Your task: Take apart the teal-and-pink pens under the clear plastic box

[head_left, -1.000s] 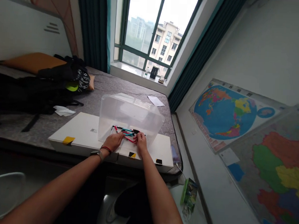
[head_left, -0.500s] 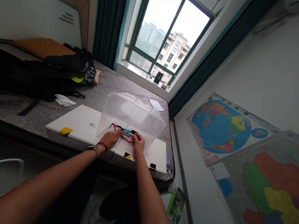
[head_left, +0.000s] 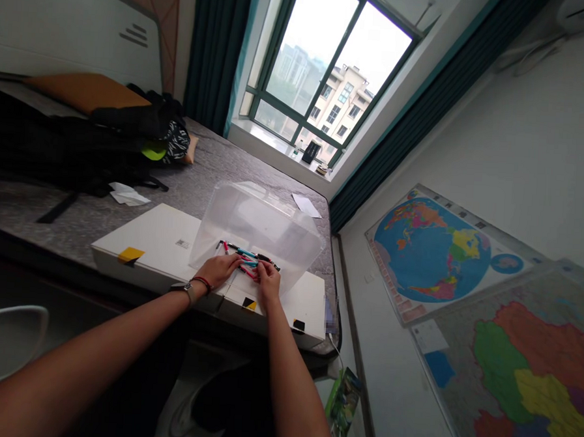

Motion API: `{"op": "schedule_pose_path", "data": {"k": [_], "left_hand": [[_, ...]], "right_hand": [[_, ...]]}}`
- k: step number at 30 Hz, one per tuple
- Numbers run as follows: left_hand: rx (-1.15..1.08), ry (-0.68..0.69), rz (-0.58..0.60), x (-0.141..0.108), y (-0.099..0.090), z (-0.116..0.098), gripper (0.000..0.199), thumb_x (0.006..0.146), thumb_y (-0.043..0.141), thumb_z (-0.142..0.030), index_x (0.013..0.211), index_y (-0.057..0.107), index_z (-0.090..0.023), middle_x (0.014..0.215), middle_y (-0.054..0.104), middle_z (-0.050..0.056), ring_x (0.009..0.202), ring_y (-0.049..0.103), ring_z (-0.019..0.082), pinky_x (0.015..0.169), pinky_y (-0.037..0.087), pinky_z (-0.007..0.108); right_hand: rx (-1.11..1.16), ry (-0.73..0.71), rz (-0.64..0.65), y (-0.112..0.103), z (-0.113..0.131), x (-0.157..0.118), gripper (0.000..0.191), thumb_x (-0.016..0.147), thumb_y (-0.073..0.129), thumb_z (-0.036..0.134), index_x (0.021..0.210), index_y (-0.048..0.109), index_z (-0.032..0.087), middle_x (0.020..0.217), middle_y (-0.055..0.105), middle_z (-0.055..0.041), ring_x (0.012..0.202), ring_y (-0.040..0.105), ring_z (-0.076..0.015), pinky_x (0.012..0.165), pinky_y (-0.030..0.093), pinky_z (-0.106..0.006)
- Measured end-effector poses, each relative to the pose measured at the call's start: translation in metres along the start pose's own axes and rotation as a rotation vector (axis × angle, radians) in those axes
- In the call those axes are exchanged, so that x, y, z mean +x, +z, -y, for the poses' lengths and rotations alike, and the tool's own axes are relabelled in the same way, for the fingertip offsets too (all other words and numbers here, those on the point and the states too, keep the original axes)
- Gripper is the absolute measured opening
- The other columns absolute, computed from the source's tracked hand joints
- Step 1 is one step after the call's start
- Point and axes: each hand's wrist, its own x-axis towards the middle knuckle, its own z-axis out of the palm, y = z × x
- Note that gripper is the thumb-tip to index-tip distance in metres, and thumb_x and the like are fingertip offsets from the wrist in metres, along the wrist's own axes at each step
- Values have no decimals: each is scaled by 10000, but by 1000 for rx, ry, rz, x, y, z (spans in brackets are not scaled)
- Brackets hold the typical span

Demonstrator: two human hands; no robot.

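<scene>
A translucent plastic bin (head_left: 263,217) lies on its side on white boxes (head_left: 147,237), its opening toward me. Several pens (head_left: 244,252), black, teal and red, are in a loose pile at its opening. My left hand (head_left: 219,270), with a watch and a red band at the wrist, is closed at the left of the pile, its fingertips on a teal pen (head_left: 249,263). From the right, my right hand (head_left: 268,280) pinches at the other end of that same pen. Both hands partly hide the pile.
The boxes rest on a grey marbled bed surface (head_left: 217,152). Black bags (head_left: 56,141) and a crumpled tissue (head_left: 128,195) are at the left. A white paper (head_left: 306,205) lies behind the bin; maps (head_left: 432,245) hang on the right wall.
My right hand has shifted slightly left, closer to my left hand. The pens between the hands have changed position a little, and the teal pen now spans both sets of fingertips.
</scene>
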Motion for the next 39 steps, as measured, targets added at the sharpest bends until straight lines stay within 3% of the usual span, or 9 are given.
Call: {"op": "schedule_pose_path", "data": {"k": [7, 14, 21, 39], "left_hand": [[-47, 23, 23, -1, -1, 0, 405, 924, 483, -580, 1009, 699, -248, 926, 734, 71, 887, 673, 220, 745, 468, 270], [34, 129, -13, -1, -2, -1, 420, 973, 411, -530, 1004, 699, -226, 990, 736, 72, 903, 677, 220, 757, 472, 289], [33, 102, -13, -1, 0, -1, 384, 967, 437, -503, 998, 688, -213, 943, 735, 81, 857, 679, 225, 742, 476, 303], [155, 162, -3, -2, 1, -1, 318, 983, 427, -383, 1056, 682, -208, 1002, 730, 88, 892, 671, 230, 765, 469, 314]], "right_hand": [[57, -11, -62, -2, -6, 3, 333, 799, 655, 427, 1035, 670, 193, 776, 671, -18, 637, 608, -153, 615, 537, -287], [195, -32, -103, 1, -7, 2, 364, 782, 685, 399, 1067, 663, 173, 719, 655, 11, 576, 555, -117, 557, 482, -233], [208, -37, -94, 0, -7, 2, 347, 787, 682, 390, 1057, 672, 172, 708, 652, 10, 570, 546, -115, 555, 473, -229], [105, -90, -78, 2, -4, 0, 380, 722, 772, 365, 1036, 727, 156, 783, 686, -24, 638, 585, -134, 577, 513, -247]]}}
